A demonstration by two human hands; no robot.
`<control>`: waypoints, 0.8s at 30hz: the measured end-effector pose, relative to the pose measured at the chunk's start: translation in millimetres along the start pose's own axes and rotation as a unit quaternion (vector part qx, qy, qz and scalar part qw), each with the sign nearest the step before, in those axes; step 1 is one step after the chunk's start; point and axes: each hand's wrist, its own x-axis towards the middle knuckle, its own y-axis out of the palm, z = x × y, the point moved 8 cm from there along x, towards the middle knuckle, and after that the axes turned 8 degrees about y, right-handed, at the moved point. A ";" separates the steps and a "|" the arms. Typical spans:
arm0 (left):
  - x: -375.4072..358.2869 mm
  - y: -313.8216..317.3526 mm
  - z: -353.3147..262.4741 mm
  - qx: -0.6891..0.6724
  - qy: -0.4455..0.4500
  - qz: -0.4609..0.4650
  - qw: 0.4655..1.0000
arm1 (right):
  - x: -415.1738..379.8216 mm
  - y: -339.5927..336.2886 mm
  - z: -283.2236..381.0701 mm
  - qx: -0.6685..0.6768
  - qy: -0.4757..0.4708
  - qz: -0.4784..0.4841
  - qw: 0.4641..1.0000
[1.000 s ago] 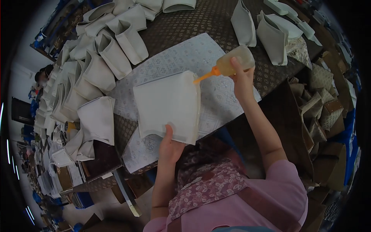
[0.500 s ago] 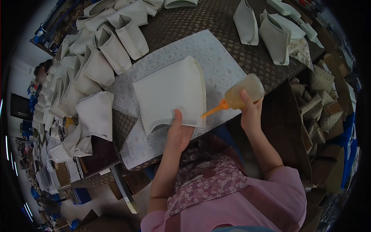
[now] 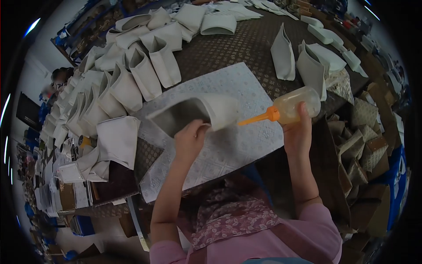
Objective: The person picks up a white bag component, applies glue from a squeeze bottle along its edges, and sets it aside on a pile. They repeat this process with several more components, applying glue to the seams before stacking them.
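My left hand (image 3: pixel 190 137) pinches the near edge of a white, leather-like pouch (image 3: pixel 223 109), tilted up so that its hollow mouth faces me. In my right hand (image 3: pixel 299 132) is a translucent squeeze bottle (image 3: pixel 295 105) with amber liquid inside. Its long orange nozzle (image 3: pixel 257 118) points left, the tip close to the pouch's right side. Beneath both lies a pale patterned sheet (image 3: pixel 257 147) on the table. The pouch is slightly blurred.
Many similar white pouches (image 3: pixel 143 72) crowd the table's left side. A few more pouches (image 3: pixel 283 57) stand at the right on the dark patterned tablecloth (image 3: pixel 235 44). Boxes with patterned pieces (image 3: pixel 362 127) sit right of the table.
The pouch has been lifted and turned from lying flat, so its opening now shows. The bottle's tip has come away from its edge, and the head view has shifted.
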 end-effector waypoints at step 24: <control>69.9 -53.6 -54.5 -0.007 0.053 -0.001 0.999 | 58.3 101.2 25.7 -0.226 -0.166 0.068 0.957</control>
